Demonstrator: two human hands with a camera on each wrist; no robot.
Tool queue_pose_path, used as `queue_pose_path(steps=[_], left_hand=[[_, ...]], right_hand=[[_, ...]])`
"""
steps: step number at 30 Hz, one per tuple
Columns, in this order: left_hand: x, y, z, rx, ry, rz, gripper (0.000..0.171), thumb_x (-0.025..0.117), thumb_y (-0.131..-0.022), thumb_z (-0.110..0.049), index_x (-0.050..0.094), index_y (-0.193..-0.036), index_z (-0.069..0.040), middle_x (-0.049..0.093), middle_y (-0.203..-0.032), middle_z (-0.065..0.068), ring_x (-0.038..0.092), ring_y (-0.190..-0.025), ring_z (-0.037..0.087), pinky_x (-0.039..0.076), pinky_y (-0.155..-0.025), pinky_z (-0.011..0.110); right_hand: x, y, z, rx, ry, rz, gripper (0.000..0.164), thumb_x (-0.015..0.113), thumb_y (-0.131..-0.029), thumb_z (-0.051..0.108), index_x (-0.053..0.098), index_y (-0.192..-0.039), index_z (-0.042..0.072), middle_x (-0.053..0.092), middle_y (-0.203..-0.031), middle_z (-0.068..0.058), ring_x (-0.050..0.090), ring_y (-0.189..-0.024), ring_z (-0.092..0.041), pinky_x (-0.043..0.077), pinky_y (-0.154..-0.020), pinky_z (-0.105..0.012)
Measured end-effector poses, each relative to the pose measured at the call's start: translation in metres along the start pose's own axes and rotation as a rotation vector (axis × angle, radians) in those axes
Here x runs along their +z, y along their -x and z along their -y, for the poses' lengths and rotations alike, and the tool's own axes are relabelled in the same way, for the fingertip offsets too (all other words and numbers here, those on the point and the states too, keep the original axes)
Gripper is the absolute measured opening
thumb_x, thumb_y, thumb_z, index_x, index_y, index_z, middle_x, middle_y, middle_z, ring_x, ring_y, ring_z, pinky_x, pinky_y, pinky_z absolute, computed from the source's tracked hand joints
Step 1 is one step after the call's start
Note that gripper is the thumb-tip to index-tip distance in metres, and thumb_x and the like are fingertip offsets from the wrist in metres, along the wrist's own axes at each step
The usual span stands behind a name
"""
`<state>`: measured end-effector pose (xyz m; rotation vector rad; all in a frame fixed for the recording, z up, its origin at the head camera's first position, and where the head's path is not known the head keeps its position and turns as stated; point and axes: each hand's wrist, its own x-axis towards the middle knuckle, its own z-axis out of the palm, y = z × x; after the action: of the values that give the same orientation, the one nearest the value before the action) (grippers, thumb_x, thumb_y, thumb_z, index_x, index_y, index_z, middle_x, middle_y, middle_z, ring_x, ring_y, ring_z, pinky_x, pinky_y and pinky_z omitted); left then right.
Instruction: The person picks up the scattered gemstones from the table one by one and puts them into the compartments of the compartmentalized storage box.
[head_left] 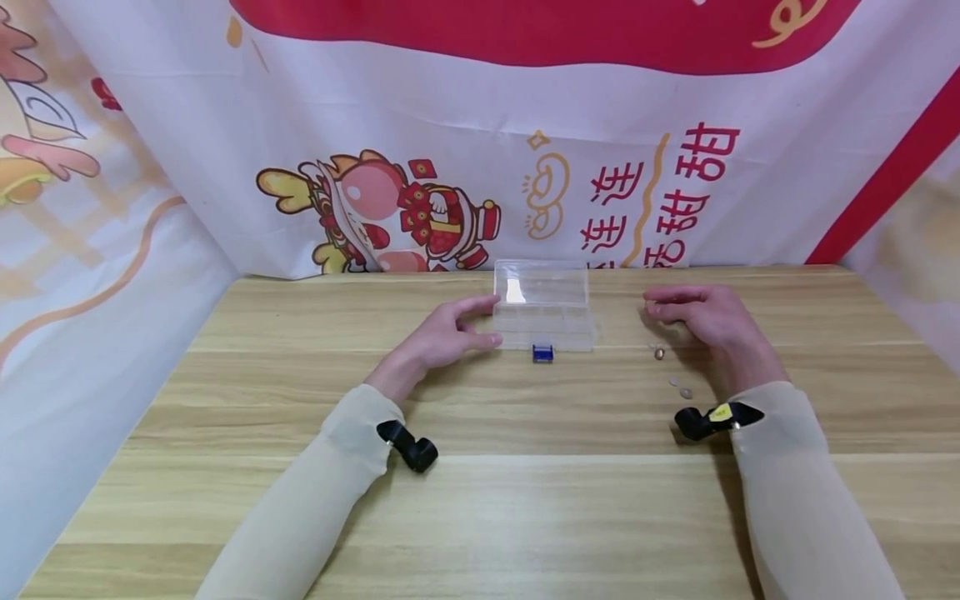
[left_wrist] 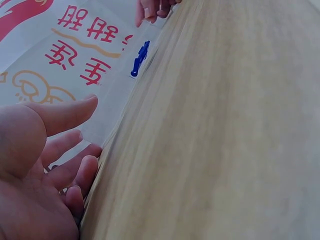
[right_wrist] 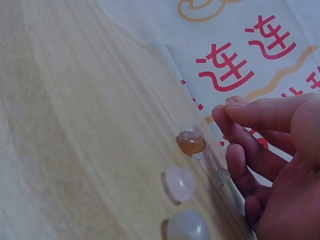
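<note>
A clear plastic compartment box (head_left: 555,337) stands at the back of the table with its lid (head_left: 555,283) raised. A blue latch (head_left: 542,353) shows at its front. My left hand (head_left: 444,335) is at the box's left side, thumb and fingers spread and relaxed, fingertips right at its edge. To the right of the box, my right hand (head_left: 708,315) pinches a tiny pale stone (right_wrist: 230,101) between thumb and forefinger, mostly hidden by the fingertips. Below that hand lie an amber-brown stone (right_wrist: 192,144), a pale pink stone (right_wrist: 180,183), a whitish stone (right_wrist: 188,226) and a small greyish one (right_wrist: 223,175).
The wood-grain table (head_left: 510,517) reaches back to a white printed cloth (head_left: 450,108) with red lettering, hanging close behind the box. Another cloth (head_left: 90,275) hangs along the left side. A black wrist camera (head_left: 408,446) sits on the left sleeve, another (head_left: 701,423) on the right.
</note>
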<state>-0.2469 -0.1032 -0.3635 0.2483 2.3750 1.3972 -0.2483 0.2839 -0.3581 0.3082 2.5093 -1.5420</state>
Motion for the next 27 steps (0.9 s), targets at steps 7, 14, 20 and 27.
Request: queue_pose_path(steps=[7,14,20,27], left_hand=[[0.0001,-0.0009,-0.001,0.016,-0.002,-0.005,0.068,0.079,-0.097,-0.029,0.05,-0.157,-0.036,0.055,-0.158,-0.005,0.053,-0.118,0.024,0.044,-0.096,0.036],[0.0025,-0.0013,0.0005,0.012,-0.006,-0.001,0.067,0.08,-0.096,-0.03,0.052,-0.156,-0.037,0.055,-0.157,-0.007,0.054,-0.118,0.024,0.045,-0.097,0.037],[0.0014,0.0012,0.0023,0.013,-0.01,-0.01,0.068,0.08,-0.096,-0.029,0.051,-0.157,-0.036,0.056,-0.156,-0.007,0.055,-0.113,0.024,0.046,-0.091,0.035],[0.0007,0.0019,0.003,0.006,0.003,-0.009,0.067,0.08,-0.095,-0.03,0.052,-0.156,-0.038,0.056,-0.156,-0.007,0.055,-0.114,0.023,0.045,-0.092,0.035]], right_hand=[[-0.0035,0.0015,0.0047,-0.034,0.046,0.016,0.054,0.08,-0.096,0.037,0.066,-0.143,0.016,0.069,-0.143,0.0,0.044,-0.149,-0.029,0.02,-0.129,-0.056],[-0.0031,0.006,0.0023,-0.037,0.065,0.019,0.055,0.078,-0.096,0.042,0.066,-0.144,0.018,0.073,-0.135,0.009,0.046,-0.143,-0.023,0.036,-0.118,-0.049],[0.0006,0.0071,0.0054,-0.048,0.068,0.002,0.056,0.08,-0.094,0.045,0.068,-0.142,0.017,0.073,-0.114,0.023,0.052,-0.13,-0.016,0.038,-0.111,-0.04],[0.0038,0.008,0.0091,-0.074,0.057,0.003,0.059,0.082,-0.093,0.044,0.067,-0.142,0.014,0.071,-0.113,0.023,0.053,-0.128,-0.014,0.035,-0.117,-0.043]])
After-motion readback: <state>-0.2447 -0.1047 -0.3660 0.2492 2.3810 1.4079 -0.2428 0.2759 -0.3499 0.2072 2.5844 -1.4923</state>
